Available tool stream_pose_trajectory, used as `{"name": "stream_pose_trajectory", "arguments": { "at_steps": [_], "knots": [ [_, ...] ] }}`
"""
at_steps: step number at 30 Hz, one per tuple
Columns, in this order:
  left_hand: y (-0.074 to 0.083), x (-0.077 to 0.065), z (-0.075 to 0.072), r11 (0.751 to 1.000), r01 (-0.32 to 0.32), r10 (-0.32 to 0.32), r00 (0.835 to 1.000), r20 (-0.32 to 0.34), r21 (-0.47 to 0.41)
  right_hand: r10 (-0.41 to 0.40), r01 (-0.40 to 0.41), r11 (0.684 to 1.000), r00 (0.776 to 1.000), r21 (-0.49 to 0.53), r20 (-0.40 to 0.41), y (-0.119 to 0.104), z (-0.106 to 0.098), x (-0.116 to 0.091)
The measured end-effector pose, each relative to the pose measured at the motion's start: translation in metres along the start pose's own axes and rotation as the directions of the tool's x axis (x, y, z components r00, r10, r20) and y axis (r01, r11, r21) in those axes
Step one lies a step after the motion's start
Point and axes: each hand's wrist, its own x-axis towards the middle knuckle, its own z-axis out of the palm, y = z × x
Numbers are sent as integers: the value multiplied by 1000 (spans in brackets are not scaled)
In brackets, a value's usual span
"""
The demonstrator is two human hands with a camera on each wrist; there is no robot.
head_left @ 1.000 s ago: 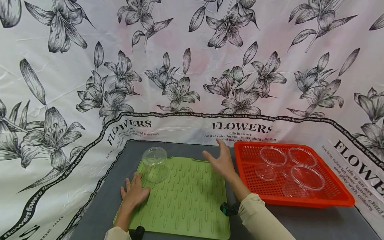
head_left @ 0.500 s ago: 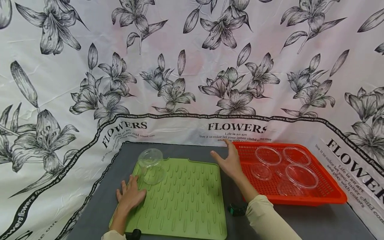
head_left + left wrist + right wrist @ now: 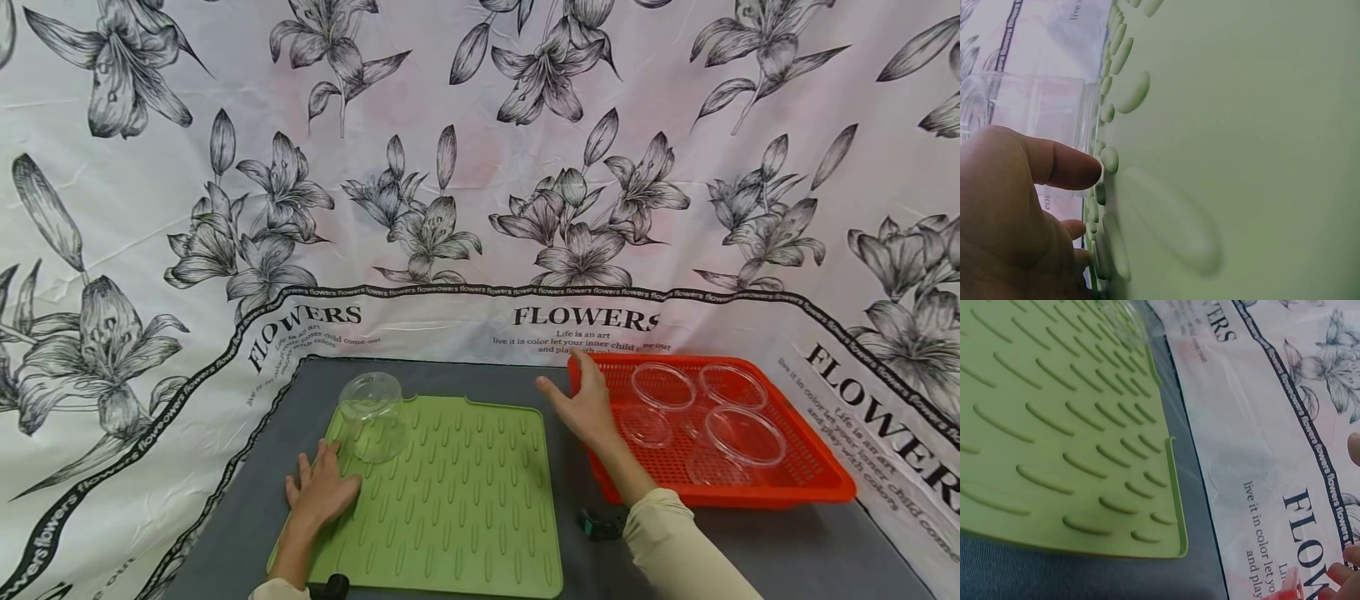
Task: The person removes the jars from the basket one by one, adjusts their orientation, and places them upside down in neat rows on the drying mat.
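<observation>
Green ridged mat (image 3: 442,508) under clear cup (image 3: 372,414); left fingers (image 3: 329,461) and right fingers (image 3: 591,380) spread.

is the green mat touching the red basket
Apart. The head view shows a strip of bare grey tabletop between the right edge of the green mat and the red basket.

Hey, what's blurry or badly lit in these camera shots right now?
Left wrist view: the green mat looks hazy, its nearest ridge out of focus, and the left hand is dim; head view: the floral cloth is fairly sharp, with pinkish patches; right wrist view: the mat is fairly clear.
</observation>
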Motion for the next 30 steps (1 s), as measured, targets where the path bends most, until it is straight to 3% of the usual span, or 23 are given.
{"name": "stream_pose_trajectory", "arguments": {
  "at_steps": [6, 14, 18, 24, 30],
  "knots": [
    [4, -4, -1, 1000, -18, 17, 1000, -21, -8, 1, -1, 1000, 1000, -21, -28, 4, -10, 0],
    [-7, 2, 2, 999, -45, 44, 999, -23, -26, -3, -2, 997, 998, -73, -67, 14, -26, 0],
    [-11, 6, 3, 1000, -25, 25, 1000, -5, -6, -12, 6, 997, 997, -80, -79, 19, -32, -3],
    [-2, 1, -1, 1000, 2, -2, 1000, 27, 2, -14, 1, 992, 995, -127, -100, 28, -44, -5],
    [2, -3, -4, 1000, -8, 8, 1000, 18, -11, -57, 27, 978, 989, -207, -138, 35, -57, -6]
  ]
}}
